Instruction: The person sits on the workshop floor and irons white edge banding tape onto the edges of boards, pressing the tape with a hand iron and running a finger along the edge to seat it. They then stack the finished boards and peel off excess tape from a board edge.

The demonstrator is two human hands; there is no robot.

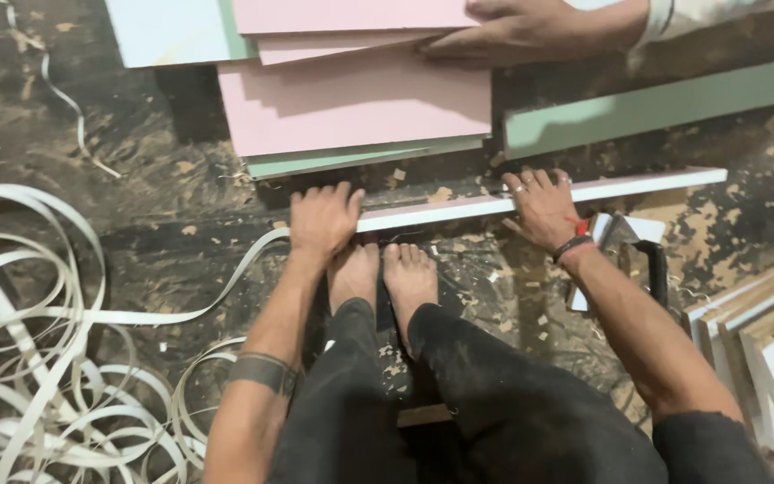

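A long, narrow white board stands on edge on the dirty, chip-strewn floor, running from in front of the person's bare feet out toward the right, where its far end rises slightly. The left hand presses down on the board's left end, palm flat and fingers laid close together over the top edge, just where a loose white edging strip meets the board. The right hand rests farther along the same board, fingers slightly spread and curled over its top edge; a ring shows on one finger and a dark band with red thread circles the wrist. The strip trails leftward from the left hand into a big tangle of coiled white edging that fills the lower left of the floor. Just beyond the board lies a stack of pink panels over a pale green one, with a light blue panel at the upper left and a long green plank angled at the upper right. Another person's hand lies flat on the top pink panel. Behind the right wrist sits a dark-handled tool, partly hidden, and more boards lean together at the right edge.
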